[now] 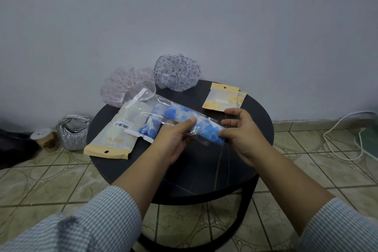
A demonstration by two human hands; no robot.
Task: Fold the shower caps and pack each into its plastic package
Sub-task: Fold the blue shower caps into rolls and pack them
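I hold a rolled blue-and-white shower cap (pixel 184 115) inside a clear plastic package (pixel 161 101) above the round black table (pixel 194 170). My left hand (pixel 173 139) pinches the package around the roll's middle, thumb on top. My right hand (pixel 239 129) grips the roll's right end, where blue cap shows at the package mouth. A second blue cap (pixel 151 124) lies in another clear package behind my left hand. Two unfolded caps sit at the table's far edge: a pink-patterned one (pixel 124 88) and a purple-patterned one (pixel 178 71).
A large frosted bag (pixel 116 135) with a barcode and yellow header lies on the table's left. Small yellow-topped packages (pixel 224 98) lie at the back right. On the tiled floor are a silver bag (pixel 72 131), a round jar (pixel 44 137) and a white cable (pixel 343 129).
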